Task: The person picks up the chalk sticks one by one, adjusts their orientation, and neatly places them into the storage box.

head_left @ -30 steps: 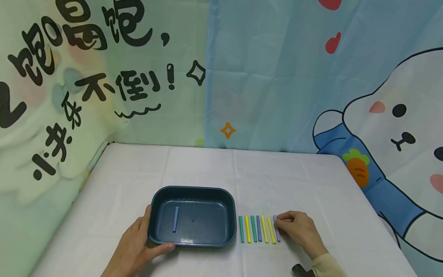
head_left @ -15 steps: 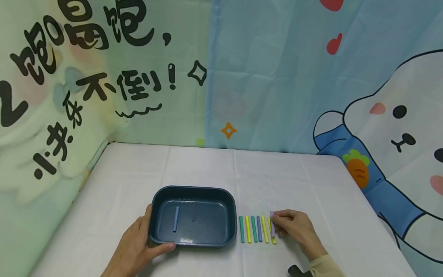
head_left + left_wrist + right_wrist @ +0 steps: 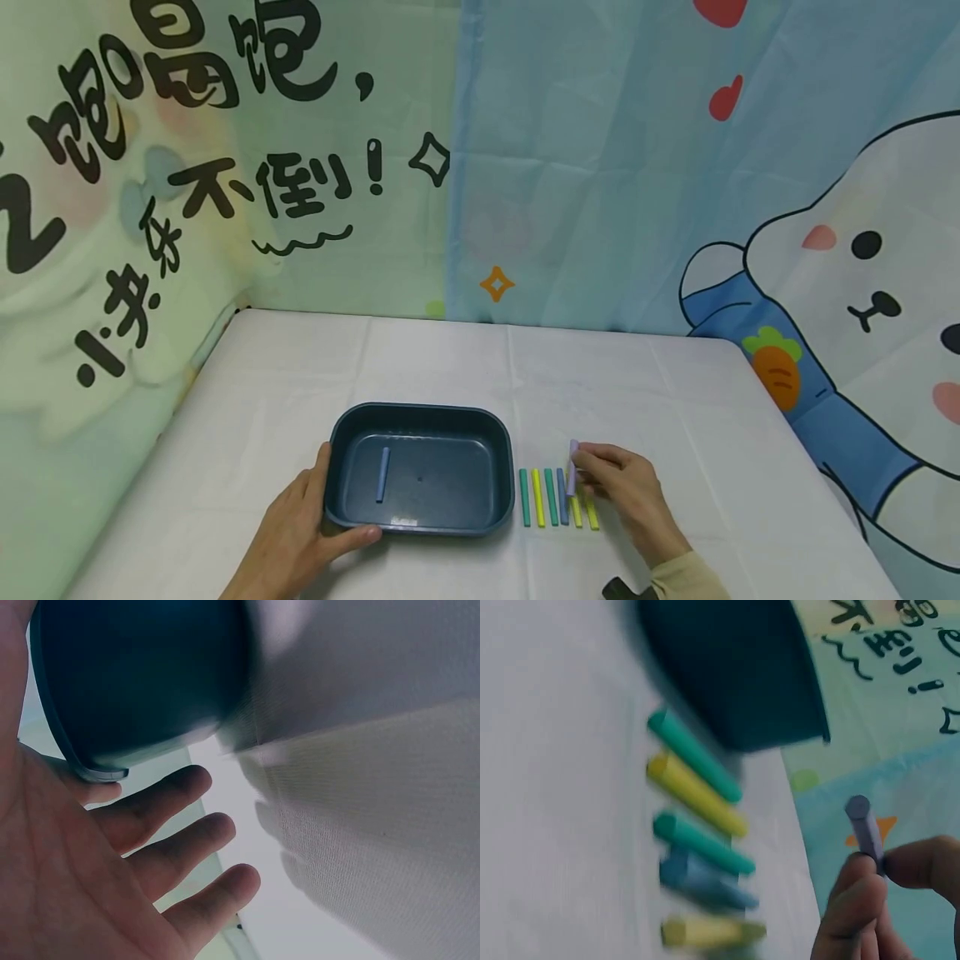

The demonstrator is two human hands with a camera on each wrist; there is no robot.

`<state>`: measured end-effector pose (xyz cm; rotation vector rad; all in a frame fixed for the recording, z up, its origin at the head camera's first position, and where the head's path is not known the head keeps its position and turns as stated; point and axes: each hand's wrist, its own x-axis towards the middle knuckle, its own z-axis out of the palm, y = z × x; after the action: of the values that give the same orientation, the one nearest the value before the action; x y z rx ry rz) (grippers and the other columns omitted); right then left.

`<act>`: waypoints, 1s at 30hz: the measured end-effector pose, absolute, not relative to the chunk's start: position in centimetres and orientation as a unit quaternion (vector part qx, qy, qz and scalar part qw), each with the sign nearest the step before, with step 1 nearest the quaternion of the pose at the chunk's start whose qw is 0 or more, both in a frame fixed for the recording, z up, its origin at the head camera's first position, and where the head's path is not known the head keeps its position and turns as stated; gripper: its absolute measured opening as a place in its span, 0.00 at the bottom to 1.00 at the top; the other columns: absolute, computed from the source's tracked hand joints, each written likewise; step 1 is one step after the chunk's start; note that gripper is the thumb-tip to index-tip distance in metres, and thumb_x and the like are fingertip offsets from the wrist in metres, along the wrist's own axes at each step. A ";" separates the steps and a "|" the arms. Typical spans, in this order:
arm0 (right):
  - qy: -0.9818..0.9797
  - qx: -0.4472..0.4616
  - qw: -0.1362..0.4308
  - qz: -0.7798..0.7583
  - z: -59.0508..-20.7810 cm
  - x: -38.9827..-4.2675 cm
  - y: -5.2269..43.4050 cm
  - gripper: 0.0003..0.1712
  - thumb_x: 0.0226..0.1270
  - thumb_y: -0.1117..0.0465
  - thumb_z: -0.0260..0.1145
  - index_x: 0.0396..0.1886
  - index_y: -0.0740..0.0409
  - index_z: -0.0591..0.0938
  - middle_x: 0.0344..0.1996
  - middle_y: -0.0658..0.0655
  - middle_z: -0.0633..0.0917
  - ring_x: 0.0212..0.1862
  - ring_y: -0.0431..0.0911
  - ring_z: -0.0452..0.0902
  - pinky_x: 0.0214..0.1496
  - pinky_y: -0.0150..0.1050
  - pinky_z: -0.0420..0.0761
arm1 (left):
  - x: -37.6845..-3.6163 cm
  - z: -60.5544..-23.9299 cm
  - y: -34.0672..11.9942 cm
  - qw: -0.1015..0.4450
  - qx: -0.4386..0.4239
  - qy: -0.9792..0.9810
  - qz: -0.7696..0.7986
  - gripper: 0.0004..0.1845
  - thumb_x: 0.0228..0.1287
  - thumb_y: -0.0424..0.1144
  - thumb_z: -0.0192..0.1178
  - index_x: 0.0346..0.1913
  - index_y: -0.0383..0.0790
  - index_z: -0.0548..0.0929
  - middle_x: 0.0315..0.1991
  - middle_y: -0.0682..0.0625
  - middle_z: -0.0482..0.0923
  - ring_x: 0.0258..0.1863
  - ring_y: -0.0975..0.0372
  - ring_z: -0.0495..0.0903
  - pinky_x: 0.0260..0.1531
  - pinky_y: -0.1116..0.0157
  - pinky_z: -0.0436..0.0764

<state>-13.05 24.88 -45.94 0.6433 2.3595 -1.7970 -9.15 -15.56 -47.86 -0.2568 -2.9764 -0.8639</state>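
A dark blue tray (image 3: 341, 433) sits on the white table with one blue stick (image 3: 382, 474) lying inside it. My left hand (image 3: 300, 529) holds the tray's near left corner, thumb along the front rim; the left wrist view shows the tray's underside (image 3: 135, 675) against my palm (image 3: 67, 855). Right of the tray lies a row of several green, yellow and blue sticks (image 3: 551, 497), also in the right wrist view (image 3: 697, 847). My right hand (image 3: 615, 483) pinches a purple stick (image 3: 573, 467) lifted above the row, its tip (image 3: 862, 821) visible between my fingertips.
A white cloth covers the table (image 3: 450, 367). Cartoon-printed curtains (image 3: 675, 167) hang close behind and on both sides. A dark object (image 3: 622, 590) shows at the bottom edge by my right sleeve.
My right hand has picked the purple stick off the right end of the row and carried it up and to the left. The left hand and tray have stayed put.
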 end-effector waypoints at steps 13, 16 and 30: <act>0.734 0.196 0.021 -0.650 -44.5 -13.2 21.3 0.27 0.66 0.56 0.73 0.58 0.69 0.80 0.35 0.52 0.86 0.35 0.41 0.82 0.35 0.29 0.82 | -9.1 -47.8 -15.6 0.015 -0.083 -0.956 -0.280 0.69 0.46 0.75 0.69 0.79 0.30 0.53 0.58 0.34 0.76 0.54 0.48 0.77 0.55 0.48 0.78; 0.730 0.187 0.017 -0.657 -44.2 -13.2 20.4 0.25 0.67 0.57 0.73 0.58 0.68 0.81 0.35 0.53 0.86 0.36 0.42 0.82 0.34 0.29 0.82 | -9.1 -47.9 -15.6 0.013 -0.082 -0.957 -0.277 0.70 0.46 0.76 0.68 0.79 0.30 0.52 0.58 0.34 0.75 0.54 0.48 0.77 0.55 0.48 0.78; 0.697 0.144 0.009 -0.702 -43.2 -13.1 14.9 0.19 0.65 0.63 0.73 0.52 0.68 0.83 0.33 0.57 0.87 0.33 0.44 0.82 0.33 0.32 0.82 | -9.1 -47.9 -15.5 0.026 -0.088 -0.956 -0.280 0.69 0.46 0.75 0.69 0.78 0.29 0.53 0.57 0.36 0.77 0.52 0.51 0.77 0.53 0.49 0.78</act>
<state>-13.12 14.93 -43.25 0.4492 2.1770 -2.1932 -9.11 -15.50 -47.92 -0.2716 -2.9529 -0.8660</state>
